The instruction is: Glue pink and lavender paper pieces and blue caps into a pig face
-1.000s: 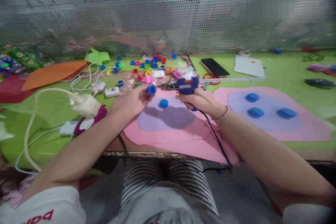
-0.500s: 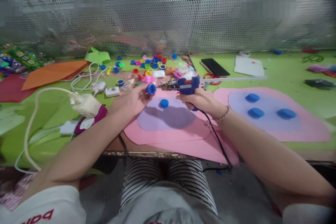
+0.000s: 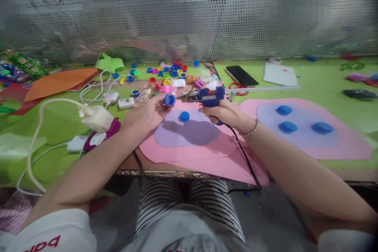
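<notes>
Between its fingertips my left hand [image 3: 153, 111] pinches a blue bottle cap [image 3: 169, 100], its hollow side showing. My right hand [image 3: 226, 113] is wrapped round the handle of a blue hot glue gun [image 3: 211, 96], whose nozzle points left, a short way from the cap. A long clear glue stick [image 3: 265, 89] sticks out of the gun's back. Below both hands lies a purple paper shape [image 3: 189, 136] on pink paper [image 3: 165, 153], with one blue cap [image 3: 184, 116] on it. A second purple shape [image 3: 298, 141] to the right carries three blue caps [image 3: 288, 127].
Loose coloured caps [image 3: 175, 74] lie scattered at the back. Scissors [image 3: 238, 88] and a black phone [image 3: 242, 75] sit behind the gun. A purple power strip [image 3: 103, 136] with plugs and cables is at left. The gun's black cord [image 3: 245, 157] hangs over the front edge.
My left hand has tilted the cap slightly, so more of its hollow shows. The right hand and glue gun have hardly moved. At far left, a red sheet has shifted and something green shows there.
</notes>
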`<state>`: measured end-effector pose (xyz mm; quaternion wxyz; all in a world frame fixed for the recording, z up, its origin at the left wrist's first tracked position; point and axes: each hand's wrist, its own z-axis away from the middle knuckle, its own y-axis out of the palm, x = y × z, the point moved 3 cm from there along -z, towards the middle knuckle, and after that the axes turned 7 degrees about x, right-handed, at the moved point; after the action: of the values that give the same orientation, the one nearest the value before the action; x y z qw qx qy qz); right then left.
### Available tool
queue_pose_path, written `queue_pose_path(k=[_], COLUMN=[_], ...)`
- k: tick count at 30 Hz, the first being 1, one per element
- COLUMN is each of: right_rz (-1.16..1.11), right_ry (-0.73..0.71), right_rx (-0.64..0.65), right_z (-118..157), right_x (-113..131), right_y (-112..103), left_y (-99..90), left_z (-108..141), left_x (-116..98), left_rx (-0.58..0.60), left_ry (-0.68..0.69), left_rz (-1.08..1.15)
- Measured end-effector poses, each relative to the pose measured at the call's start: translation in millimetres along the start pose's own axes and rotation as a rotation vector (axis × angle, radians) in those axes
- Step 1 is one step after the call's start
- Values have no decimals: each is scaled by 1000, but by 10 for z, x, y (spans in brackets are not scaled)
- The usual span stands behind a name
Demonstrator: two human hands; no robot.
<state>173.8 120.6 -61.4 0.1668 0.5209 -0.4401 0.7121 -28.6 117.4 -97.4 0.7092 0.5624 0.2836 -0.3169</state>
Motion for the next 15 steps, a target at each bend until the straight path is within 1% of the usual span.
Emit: queue_pose_path(k=[3, 10, 12, 15], right_rz=[-11, 4, -5, -14], right_ry=[6, 28, 20, 16], right_rx=[-14, -8, -13, -21], right_z=[8, 20, 19, 19], right_x=[8, 15, 15, 15], right_y=[-4, -17, -17, -15], left_y=[-16, 24, -14, -130], left_z=[-5, 25, -1, -66], left_x=[4, 5, 16, 41], left_rx=[7, 15, 28, 32], left_ry=[14, 28, 31, 46], left_rz=[-17, -32, -43, -54])
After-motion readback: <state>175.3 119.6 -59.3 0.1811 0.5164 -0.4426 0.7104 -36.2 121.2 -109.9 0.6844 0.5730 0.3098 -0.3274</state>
